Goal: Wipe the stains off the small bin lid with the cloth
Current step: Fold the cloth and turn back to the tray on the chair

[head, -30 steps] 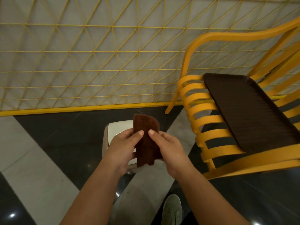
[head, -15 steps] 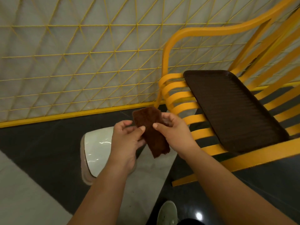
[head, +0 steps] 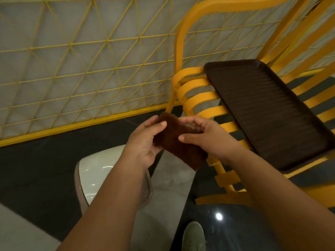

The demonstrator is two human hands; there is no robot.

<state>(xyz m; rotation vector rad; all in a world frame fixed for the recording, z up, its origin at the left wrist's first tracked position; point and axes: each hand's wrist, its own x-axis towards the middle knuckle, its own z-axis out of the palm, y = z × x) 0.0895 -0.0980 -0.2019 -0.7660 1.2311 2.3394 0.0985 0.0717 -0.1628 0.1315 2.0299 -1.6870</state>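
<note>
A brown cloth is held up in front of me, folded into a narrow strip. My left hand pinches its left edge with thumb on top. My right hand grips its right side, thumb across the front. Below them on the floor stands the small bin, its glossy white lid partly hidden by my left forearm. The cloth is well above the lid and does not touch it.
A yellow slatted chair stands to the right with a dark brown ribbed tray on its seat. A yellow wire-grid fence runs along the back. My green shoe is at the bottom on the dark tiled floor.
The view has swung left and down, so bin and chair sit lower and closer. Both hands kept hold of the cloth and turned it more slanted.
</note>
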